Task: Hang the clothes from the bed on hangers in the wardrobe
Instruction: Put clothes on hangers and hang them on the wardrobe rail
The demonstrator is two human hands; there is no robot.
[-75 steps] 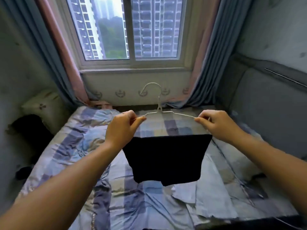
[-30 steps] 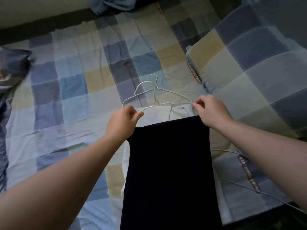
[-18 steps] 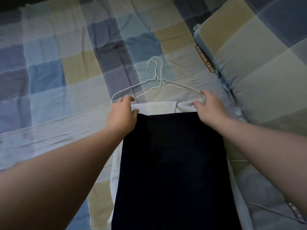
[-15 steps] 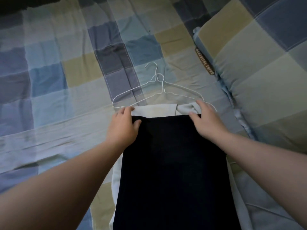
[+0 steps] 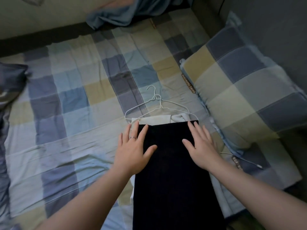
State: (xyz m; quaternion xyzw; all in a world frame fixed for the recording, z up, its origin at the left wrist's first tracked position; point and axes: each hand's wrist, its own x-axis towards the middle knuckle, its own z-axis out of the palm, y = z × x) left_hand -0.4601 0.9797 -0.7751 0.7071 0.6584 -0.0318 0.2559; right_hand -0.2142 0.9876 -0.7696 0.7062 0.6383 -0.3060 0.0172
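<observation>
A dark navy garment (image 5: pixel 176 180) lies flat on the checked bed sheet (image 5: pixel 69 100), draped over a white wire hanger (image 5: pixel 159 107) whose hook points away from me. A second white hanger lies partly under it. Beneath the dark garment a white garment (image 5: pixel 156 119) shows at the top edge. My left hand (image 5: pixel 132 146) rests flat with straight fingers on the dark garment's upper left edge. My right hand (image 5: pixel 201 146) lies flat with spread fingers on its upper right part. Neither hand holds anything.
A checked pillow (image 5: pixel 245 90) lies at the right against a dark headboard. A dark blue pillow (image 5: pixel 10 83) is at the left edge. A blue curtain end (image 5: pixel 126 12) spills onto the bed's far side. A thin white cable (image 5: pixel 240 159) runs near my right wrist.
The hanger with the dark garment came down from the air onto the bed. Both hands let go of the hanger's ends and now lie flat on the garment.
</observation>
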